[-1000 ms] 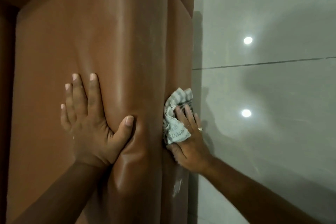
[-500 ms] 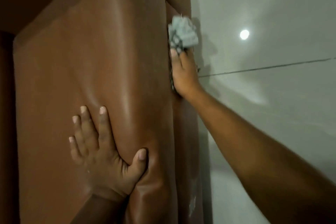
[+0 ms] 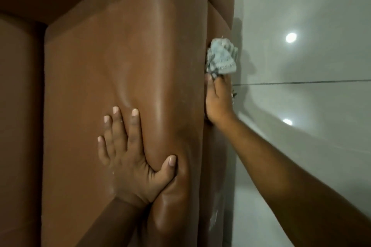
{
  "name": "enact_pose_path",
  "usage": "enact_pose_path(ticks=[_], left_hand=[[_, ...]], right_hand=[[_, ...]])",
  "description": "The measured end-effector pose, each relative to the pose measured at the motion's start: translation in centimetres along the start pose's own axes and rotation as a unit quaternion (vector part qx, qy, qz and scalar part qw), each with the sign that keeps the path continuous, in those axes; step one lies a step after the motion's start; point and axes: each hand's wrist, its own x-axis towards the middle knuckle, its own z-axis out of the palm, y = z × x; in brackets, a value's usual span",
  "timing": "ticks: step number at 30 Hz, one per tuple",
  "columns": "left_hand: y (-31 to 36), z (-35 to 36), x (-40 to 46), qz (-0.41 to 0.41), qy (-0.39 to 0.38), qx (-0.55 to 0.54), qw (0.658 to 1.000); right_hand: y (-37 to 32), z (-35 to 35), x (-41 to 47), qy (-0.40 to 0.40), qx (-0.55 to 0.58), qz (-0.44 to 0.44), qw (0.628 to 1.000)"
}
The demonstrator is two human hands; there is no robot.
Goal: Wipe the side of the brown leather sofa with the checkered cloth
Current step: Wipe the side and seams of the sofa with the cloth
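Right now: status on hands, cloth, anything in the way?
Left hand flat on sofa, bracing. Right hand pressing checkered cloth against sofa's side. Nothing blocking the cloth's path.

Glossy pale tiled floor (image 3: 311, 146); dark grout line (image 3: 301, 82) crossing it.

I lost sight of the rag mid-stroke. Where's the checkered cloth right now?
In the head view, the checkered cloth sits right of centre, bunched under the right hand fingertips against the sofa side, beside the glossy floor.
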Motion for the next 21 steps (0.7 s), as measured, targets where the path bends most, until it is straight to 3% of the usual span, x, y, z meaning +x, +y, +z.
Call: enact_pose_path(ticks=[5, 10, 16, 21], left_hand=[[-0.2, 0.7, 0.7, 0.009, 0.024, -0.002, 1.000], [-0.4, 0.6, 0.6, -0.006, 0.015, 0.000, 1.000], [0.8, -1.6, 0.6, -0.005, -0.018, -0.033, 0.999], [-0.3, -2.7, -8.5, -0.018, -0.067, -0.031, 0.997]], right_hand=[[-1.4, -0.3, 6.6, 0.049, 0.042, -0.012, 0.998], [1.7, 0.3, 4.1, 0.005, 0.072, 0.055, 0.996], [4.3, 0.5, -15.5, -0.009, 0.041, 0.113, 0.993], [8.3, 0.2, -32.7, -0.072, 0.035, 0.182, 0.980]])
